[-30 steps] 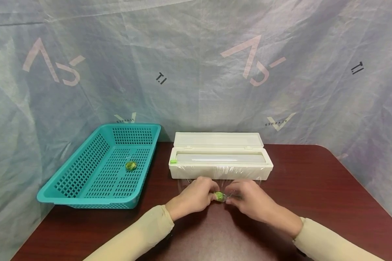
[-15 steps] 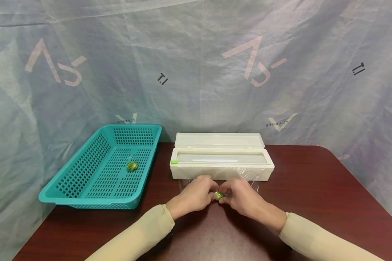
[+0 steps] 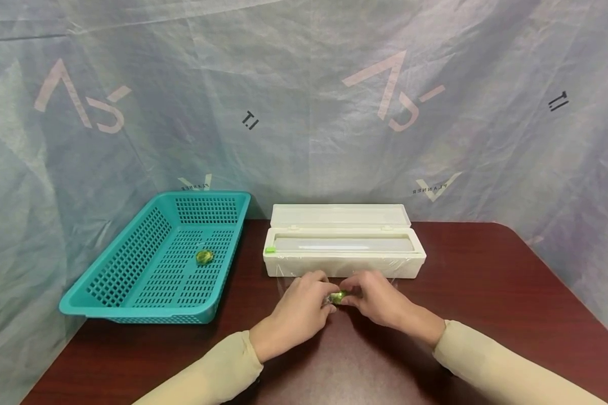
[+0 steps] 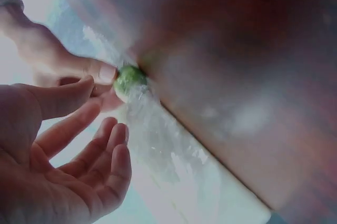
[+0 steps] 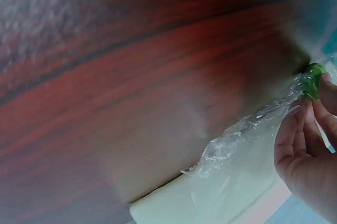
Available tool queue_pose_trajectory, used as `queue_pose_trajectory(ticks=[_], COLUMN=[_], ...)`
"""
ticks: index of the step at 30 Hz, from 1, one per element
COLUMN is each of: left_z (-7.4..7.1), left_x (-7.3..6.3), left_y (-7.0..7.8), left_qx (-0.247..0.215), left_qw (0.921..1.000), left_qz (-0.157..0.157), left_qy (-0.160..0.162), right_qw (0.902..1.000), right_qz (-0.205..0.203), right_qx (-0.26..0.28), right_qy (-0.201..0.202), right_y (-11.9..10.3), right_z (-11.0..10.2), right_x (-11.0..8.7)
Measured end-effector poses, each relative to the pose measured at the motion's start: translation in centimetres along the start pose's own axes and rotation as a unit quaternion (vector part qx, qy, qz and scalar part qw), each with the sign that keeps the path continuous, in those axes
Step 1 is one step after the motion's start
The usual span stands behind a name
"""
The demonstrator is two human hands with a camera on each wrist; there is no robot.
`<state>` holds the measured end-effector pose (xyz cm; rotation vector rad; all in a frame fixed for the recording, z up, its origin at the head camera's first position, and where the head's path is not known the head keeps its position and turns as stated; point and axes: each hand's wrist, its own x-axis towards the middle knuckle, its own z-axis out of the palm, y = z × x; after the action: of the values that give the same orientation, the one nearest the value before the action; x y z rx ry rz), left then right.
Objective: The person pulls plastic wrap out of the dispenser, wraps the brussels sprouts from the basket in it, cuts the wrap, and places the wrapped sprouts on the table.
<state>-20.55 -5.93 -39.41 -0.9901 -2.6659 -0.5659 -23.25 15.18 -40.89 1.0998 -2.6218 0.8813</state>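
Note:
A small green Brussels sprout [image 3: 338,297], partly covered in clear cling film [image 5: 226,148], is pinched between the thumb and fingers of my right hand [image 3: 377,298]. The film runs from the sprout back to the front of a white cling film box [image 3: 344,266]. My left hand [image 3: 304,306] is at the sprout's left side, its fingertips beside a crumpled bit of film. In the left wrist view the left hand's fingers [image 4: 113,140] are loosely bent, with a gap between thumb and forefinger. The right thumb [image 4: 105,72] presses against the sprout there.
The box's lid [image 3: 340,215] stands raised behind it, and a green slider [image 3: 270,250] sits at its left end. A teal basket [image 3: 137,310] to the left holds another film-wrapped sprout [image 3: 205,257]. A grey printed sheet [image 3: 304,112] hangs behind the dark red table [image 3: 486,292].
My right hand has moved left and now pinches the sprout. My left hand has loosened from it and stays close on the left. The sprout has shifted slightly towards the box.

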Motion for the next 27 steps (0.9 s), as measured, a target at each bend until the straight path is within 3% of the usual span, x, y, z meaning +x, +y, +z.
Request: queue_pose_trajectory(ticks=[4,14,27], left_z=[0.5,1.0,0.6], left_x=[0.1,1.2,3.0], left_y=[0.1,-0.7,-0.8], left_qx=[0.006,0.006,-0.013], left_qw=[1.0,0.9994,0.9959], left_qz=[0.001,-0.032,-0.066], left_qy=[-0.005,-0.008,-0.061], right_qw=[1.0,0.9996,0.9993], right_qz=[0.0,-0.008,-0.015], right_qx=[0.002,0.014,0.0], right_qy=[-0.008,-0.024,-0.033], right_y=[0.5,1.1,1.1], right_z=[-0.2,-0.2,-0.2], right_x=[0.2,0.4,0.3])
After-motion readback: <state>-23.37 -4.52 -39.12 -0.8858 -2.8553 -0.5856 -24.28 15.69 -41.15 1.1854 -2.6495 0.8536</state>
